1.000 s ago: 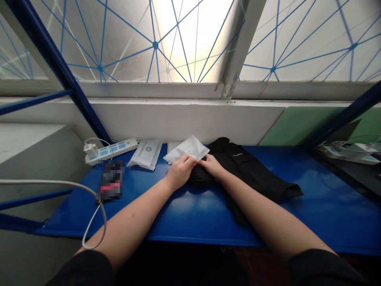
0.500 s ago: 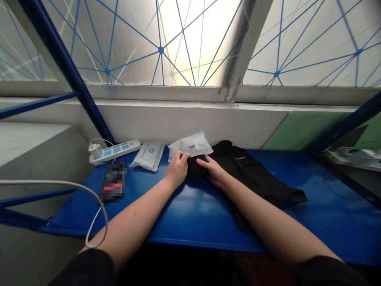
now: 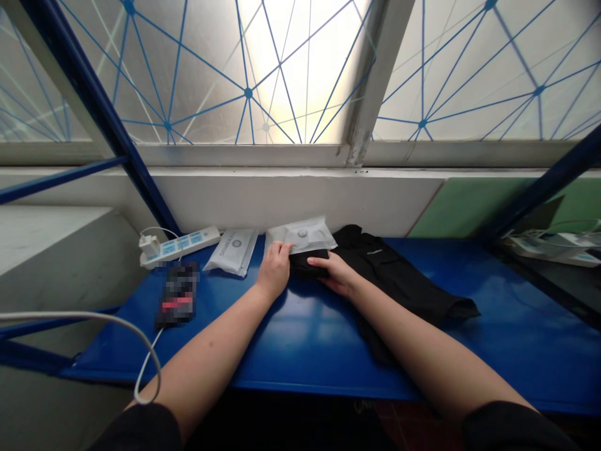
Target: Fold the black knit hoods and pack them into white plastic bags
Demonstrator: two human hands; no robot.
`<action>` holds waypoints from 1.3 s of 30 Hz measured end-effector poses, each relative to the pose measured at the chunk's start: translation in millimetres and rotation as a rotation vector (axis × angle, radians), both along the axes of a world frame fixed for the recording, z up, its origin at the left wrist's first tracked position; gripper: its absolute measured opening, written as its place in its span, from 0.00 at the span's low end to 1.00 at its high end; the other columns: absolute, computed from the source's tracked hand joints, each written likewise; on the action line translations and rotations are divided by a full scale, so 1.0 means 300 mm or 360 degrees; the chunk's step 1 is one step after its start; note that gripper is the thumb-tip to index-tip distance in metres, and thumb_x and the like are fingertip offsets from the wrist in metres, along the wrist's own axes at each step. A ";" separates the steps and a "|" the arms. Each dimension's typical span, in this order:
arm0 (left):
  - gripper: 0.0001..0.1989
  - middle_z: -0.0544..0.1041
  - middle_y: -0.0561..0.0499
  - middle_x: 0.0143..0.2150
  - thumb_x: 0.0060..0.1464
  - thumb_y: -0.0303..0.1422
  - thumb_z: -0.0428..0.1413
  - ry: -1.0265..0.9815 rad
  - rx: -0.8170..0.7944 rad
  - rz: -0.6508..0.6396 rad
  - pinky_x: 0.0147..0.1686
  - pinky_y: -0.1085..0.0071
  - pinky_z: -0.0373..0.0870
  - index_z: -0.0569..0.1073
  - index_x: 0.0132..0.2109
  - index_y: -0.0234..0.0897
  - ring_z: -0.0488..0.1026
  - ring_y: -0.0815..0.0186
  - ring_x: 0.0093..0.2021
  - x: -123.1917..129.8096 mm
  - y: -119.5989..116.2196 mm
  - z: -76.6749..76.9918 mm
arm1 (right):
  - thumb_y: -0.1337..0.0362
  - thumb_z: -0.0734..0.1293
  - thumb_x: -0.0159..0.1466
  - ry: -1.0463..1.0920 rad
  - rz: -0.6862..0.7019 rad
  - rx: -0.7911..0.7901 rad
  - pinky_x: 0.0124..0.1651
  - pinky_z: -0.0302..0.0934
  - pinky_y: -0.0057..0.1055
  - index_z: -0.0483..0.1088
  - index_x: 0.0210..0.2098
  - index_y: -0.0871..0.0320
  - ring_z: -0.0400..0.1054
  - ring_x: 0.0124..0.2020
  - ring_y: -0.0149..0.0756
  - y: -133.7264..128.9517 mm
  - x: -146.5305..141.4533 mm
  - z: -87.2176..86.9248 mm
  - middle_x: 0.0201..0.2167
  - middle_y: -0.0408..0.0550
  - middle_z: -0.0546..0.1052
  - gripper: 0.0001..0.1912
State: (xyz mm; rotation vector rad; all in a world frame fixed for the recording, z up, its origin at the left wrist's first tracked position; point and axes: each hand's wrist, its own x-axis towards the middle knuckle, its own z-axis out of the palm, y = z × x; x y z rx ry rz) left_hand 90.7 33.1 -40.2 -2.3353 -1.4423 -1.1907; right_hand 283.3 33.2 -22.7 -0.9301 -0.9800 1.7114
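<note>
On a glossy blue metal surface (image 3: 291, 360) below a frosted window (image 3: 248, 75), a person's left hand (image 3: 275, 270) and right hand (image 3: 334, 275) meet near the back edge, around the end of a black folded cloth garment (image 3: 399, 275). Its long axis runs from that bunched end, beside the left hand, out toward the right front, so the right arm lies along it and the right hand is nearer to its bulk. A translucent white plastic bag (image 3: 303, 235) lies just behind the bunched end, touching it, and the left hand's fingers (image 3: 282, 249) rest at the bag's near edge; whether that grip clamps the plastic, I cannot tell. The right grip sits on the black cloth, fingers and thumb close together, but no clamp shows. Further left along the back edge lie a flat white sealed packet (image 3: 232, 252) and a white power strip (image 3: 178, 245).
</note>
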 end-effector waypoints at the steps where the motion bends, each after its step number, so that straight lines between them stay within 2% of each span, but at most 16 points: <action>1: 0.12 0.70 0.42 0.45 0.60 0.22 0.50 0.0007 -0.0043 0.0100 0.51 0.58 0.72 0.70 0.49 0.35 0.71 0.57 0.48 -0.004 0.005 0.002 | 0.67 0.79 0.49 0.0061 -0.0041 0.0000 0.43 0.72 0.36 0.75 0.44 0.59 0.77 0.38 0.42 0.002 -0.003 -0.001 0.39 0.50 0.82 0.23; 3: 0.08 0.70 0.43 0.43 0.57 0.23 0.52 0.0006 -0.0149 0.0249 0.47 0.59 0.73 0.69 0.44 0.36 0.72 0.56 0.45 -0.005 0.008 0.007 | 0.68 0.78 0.49 0.0177 -0.0129 0.0015 0.48 0.72 0.37 0.75 0.43 0.58 0.77 0.41 0.43 0.006 -0.013 -0.008 0.41 0.50 0.82 0.22; 5: 0.05 0.70 0.45 0.41 0.57 0.24 0.53 0.0009 -0.0244 0.0263 0.43 0.62 0.73 0.67 0.41 0.37 0.73 0.58 0.41 0.008 -0.001 0.013 | 0.69 0.78 0.48 0.0266 -0.0269 0.0037 0.51 0.71 0.38 0.75 0.43 0.57 0.77 0.43 0.44 0.008 -0.028 -0.020 0.41 0.48 0.82 0.23; 9: 0.04 0.71 0.46 0.39 0.58 0.25 0.52 0.0147 -0.0272 0.0068 0.40 0.66 0.73 0.66 0.39 0.39 0.74 0.60 0.37 0.087 -0.060 0.019 | 0.69 0.77 0.45 0.0347 -0.0641 0.0076 0.50 0.72 0.41 0.73 0.42 0.53 0.76 0.44 0.46 0.006 -0.063 -0.045 0.38 0.44 0.82 0.24; 11: 0.04 0.72 0.46 0.39 0.58 0.25 0.52 0.0249 -0.0243 -0.0030 0.39 0.67 0.74 0.66 0.40 0.38 0.74 0.60 0.37 0.132 -0.093 0.020 | 0.68 0.76 0.45 0.0360 -0.0671 0.0112 0.49 0.73 0.42 0.73 0.40 0.53 0.76 0.44 0.47 0.005 -0.070 -0.051 0.36 0.44 0.81 0.22; 14: 0.04 0.72 0.45 0.39 0.58 0.28 0.53 0.0286 -0.0201 -0.0042 0.37 0.66 0.74 0.66 0.41 0.38 0.75 0.59 0.37 0.164 -0.116 0.027 | 0.66 0.74 0.47 0.0375 -0.0518 0.0152 0.49 0.73 0.43 0.73 0.36 0.54 0.75 0.44 0.48 0.007 -0.062 -0.053 0.34 0.46 0.80 0.16; 18: 0.04 0.73 0.44 0.39 0.58 0.28 0.53 0.0187 -0.0225 0.0101 0.38 0.64 0.75 0.66 0.41 0.39 0.76 0.57 0.39 0.146 -0.108 0.042 | 0.64 0.71 0.51 0.0366 -0.0330 0.0072 0.51 0.72 0.43 0.73 0.36 0.54 0.75 0.46 0.49 0.020 -0.038 -0.058 0.35 0.48 0.80 0.12; 21: 0.05 0.74 0.43 0.39 0.57 0.27 0.53 0.0194 -0.0355 0.0064 0.37 0.63 0.75 0.66 0.41 0.38 0.77 0.57 0.37 0.154 -0.116 0.040 | 0.63 0.72 0.51 0.0357 -0.0292 0.0127 0.52 0.72 0.42 0.73 0.37 0.54 0.74 0.47 0.48 0.026 -0.035 -0.060 0.35 0.47 0.80 0.12; 25: 0.05 0.76 0.43 0.38 0.56 0.29 0.55 0.0307 -0.0405 -0.0038 0.32 0.65 0.75 0.67 0.40 0.37 0.77 0.57 0.34 0.198 -0.155 0.028 | 0.56 0.74 0.52 0.0319 -0.0197 0.0250 0.51 0.72 0.43 0.74 0.41 0.54 0.74 0.49 0.50 0.015 -0.042 -0.042 0.36 0.48 0.80 0.18; 27: 0.03 0.77 0.44 0.35 0.57 0.32 0.55 0.0328 -0.0328 -0.0049 0.29 0.66 0.73 0.68 0.38 0.37 0.77 0.58 0.31 0.203 -0.174 0.032 | 0.54 0.75 0.53 0.0263 -0.0155 0.0255 0.49 0.73 0.43 0.74 0.42 0.55 0.75 0.47 0.49 0.005 -0.041 -0.029 0.35 0.49 0.80 0.20; 30: 0.11 0.75 0.45 0.30 0.60 0.40 0.54 0.0310 -0.0111 -0.0161 0.27 0.66 0.71 0.70 0.35 0.37 0.75 0.59 0.28 0.170 -0.196 0.065 | 0.55 0.76 0.53 0.0212 -0.0011 0.0173 0.47 0.73 0.41 0.75 0.40 0.57 0.76 0.45 0.48 -0.012 -0.036 -0.014 0.35 0.49 0.81 0.18; 33: 0.13 0.75 0.45 0.28 0.62 0.40 0.51 0.0302 0.0123 -0.0274 0.34 0.62 0.73 0.72 0.33 0.38 0.75 0.58 0.32 0.110 -0.207 0.123 | 0.62 0.77 0.51 0.0180 0.0243 0.0069 0.47 0.72 0.39 0.75 0.38 0.58 0.77 0.43 0.48 -0.035 -0.035 -0.012 0.33 0.49 0.81 0.17; 35: 0.12 0.77 0.42 0.35 0.62 0.38 0.51 0.0253 0.0185 -0.0245 0.43 0.56 0.73 0.75 0.36 0.37 0.76 0.54 0.41 0.075 -0.202 0.159 | 0.65 0.77 0.49 0.0151 0.0374 0.0026 0.47 0.72 0.39 0.75 0.40 0.59 0.77 0.42 0.47 -0.053 -0.037 -0.012 0.33 0.49 0.81 0.19; 36: 0.12 0.79 0.39 0.42 0.62 0.39 0.52 0.0213 0.0171 -0.0217 0.49 0.53 0.71 0.76 0.41 0.37 0.76 0.51 0.47 0.062 -0.195 0.170 | 0.65 0.77 0.49 0.0140 0.0424 0.0007 0.46 0.73 0.40 0.75 0.42 0.59 0.78 0.42 0.47 -0.062 -0.038 -0.010 0.34 0.49 0.81 0.20; 37: 0.14 0.78 0.37 0.50 0.62 0.39 0.52 0.0184 0.0131 -0.0197 0.54 0.50 0.69 0.76 0.47 0.36 0.73 0.48 0.55 0.053 -0.185 0.177 | 0.65 0.77 0.49 0.0137 0.0474 -0.0009 0.46 0.73 0.40 0.75 0.43 0.58 0.78 0.42 0.48 -0.070 -0.039 -0.008 0.34 0.49 0.81 0.22; 39: 0.23 0.69 0.35 0.64 0.63 0.41 0.52 0.0180 -0.0016 -0.0175 0.63 0.46 0.61 0.71 0.60 0.35 0.62 0.45 0.67 0.044 -0.162 0.173 | 0.64 0.76 0.49 0.0154 0.0569 -0.0020 0.47 0.73 0.42 0.75 0.45 0.57 0.78 0.44 0.48 -0.085 -0.040 0.000 0.36 0.49 0.82 0.23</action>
